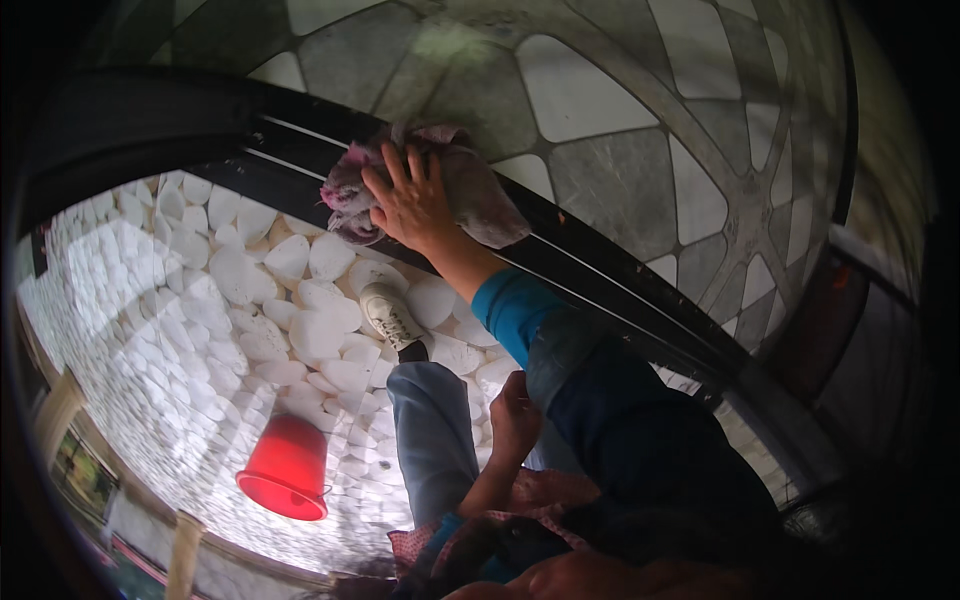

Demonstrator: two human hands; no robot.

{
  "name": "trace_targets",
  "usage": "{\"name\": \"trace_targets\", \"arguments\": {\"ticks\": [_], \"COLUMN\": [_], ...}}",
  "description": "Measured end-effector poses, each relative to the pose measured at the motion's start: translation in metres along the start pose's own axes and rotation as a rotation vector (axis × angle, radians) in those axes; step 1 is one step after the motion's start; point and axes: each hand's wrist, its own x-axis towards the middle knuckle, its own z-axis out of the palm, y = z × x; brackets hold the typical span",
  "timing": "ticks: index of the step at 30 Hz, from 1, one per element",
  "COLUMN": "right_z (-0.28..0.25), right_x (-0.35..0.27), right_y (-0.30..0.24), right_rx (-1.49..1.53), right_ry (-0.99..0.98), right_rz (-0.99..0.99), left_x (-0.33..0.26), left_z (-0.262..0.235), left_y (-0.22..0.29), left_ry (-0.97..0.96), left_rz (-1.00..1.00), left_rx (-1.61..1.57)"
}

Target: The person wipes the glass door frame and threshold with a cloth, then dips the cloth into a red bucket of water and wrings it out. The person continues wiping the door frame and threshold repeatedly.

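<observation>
My right hand (413, 203) lies on a crumpled greyish-pink cloth (488, 195), its fingers spread and pressing it down. Under the cloth runs a black rail (590, 255) with thin bright grooves, crossing from upper left to lower right. My left hand (513, 412) is held close to my body beside my right sleeve, its fingers curled in. Whatever may be inside those fingers is hidden. One white shoe (388, 315) of mine stands on the pale stones just on the near side of the rail.
A red bucket (290, 460) stands at the lower left on white pebble-like ground (225, 340). Beyond the rail lies a floor of grey and white patterned tiles (615, 190). A dark upright frame (815, 310) is at the right, and a pale post (185, 550) at the lower left.
</observation>
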Motion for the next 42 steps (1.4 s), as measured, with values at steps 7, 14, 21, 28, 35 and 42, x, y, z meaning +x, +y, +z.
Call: {"name": "trace_targets", "arguments": {"ticks": [7, 14, 21, 28, 35, 42], "right_z": [-0.063, -0.125, -0.184, -0.137, -0.124, -0.186], "right_x": [-0.214, -0.441, -0.515, -0.363, -0.46, -0.654], "right_y": [0.122, 0.256, 0.295, 0.204, 0.259, 0.378], "right_rx": [-0.083, -0.11, -0.129, 0.077, -0.084, -0.219], "right_ry": [0.071, 0.108, 0.12, 0.177, -0.022, 0.117], "right_rz": [0.191, 0.381, 0.725, 0.609, 0.604, 0.925], "left_x": [-0.016, -0.032, -0.023, -0.013, -0.002, -0.024], "left_z": [0.043, 0.085, 0.1, 0.113, 0.126, 0.161], "left_y": [-0.004, -0.018, -0.028, -0.038, -0.065, -0.096], "left_ry": [-0.217, -0.41, -0.54, -0.6, -0.545, -0.558], "left_rz": [-0.119, -0.12, -0.083, -0.087, -0.018, -0.042], "left_rx": [-0.033, 0.058, 0.162, 0.298, 0.483, 0.61]}}
